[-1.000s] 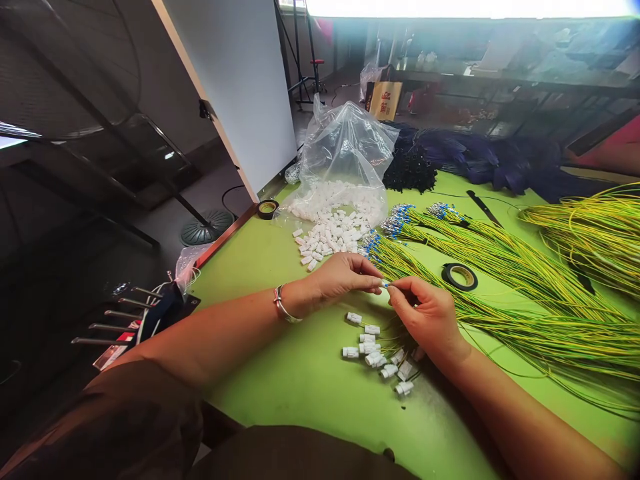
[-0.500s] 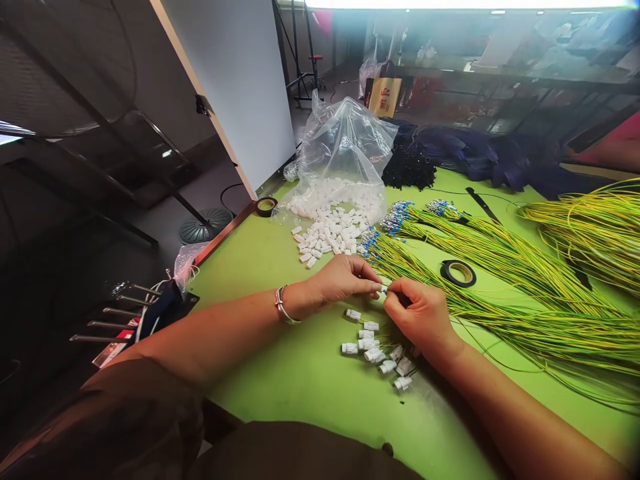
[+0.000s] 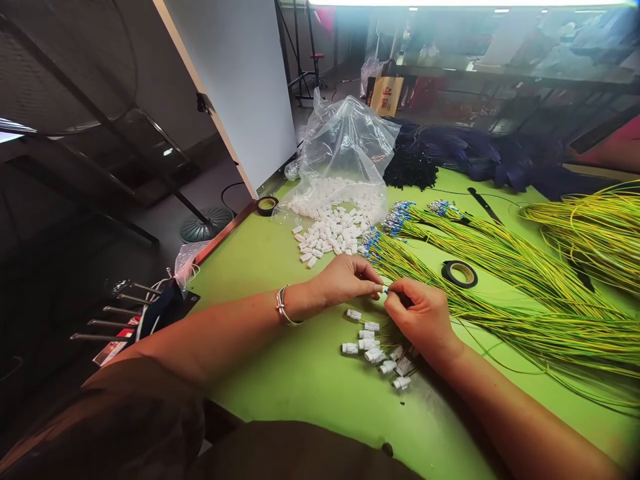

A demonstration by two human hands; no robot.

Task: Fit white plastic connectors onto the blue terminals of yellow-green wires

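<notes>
Over the green table, my left hand [image 3: 349,279] pinches a small white connector housing, mostly hidden by the fingertips. My right hand [image 3: 421,313] is closed on a wire whose blue terminal end [image 3: 385,290] shows between the two hands, at the housing. Whether the terminal sits inside the housing, I cannot tell. Just below my hands lie several white connectors with wires attached [image 3: 369,344]. Beyond my left hand spreads a heap of loose white housings [image 3: 334,233]. A bundle of yellow-green wires [image 3: 480,300] with blue-and-silver ends runs off to the right.
A clear plastic bag [image 3: 345,143] stands behind the loose housings. One black tape roll [image 3: 459,274] lies among the wires, another tape roll [image 3: 267,206] by the left table edge. Dark cables [image 3: 465,153] are piled at the back. A white panel [image 3: 240,87] rises at the left.
Both hands hold nearly the same place and grip, fingertips close together. The view has shifted very slightly; nothing else has visibly moved.
</notes>
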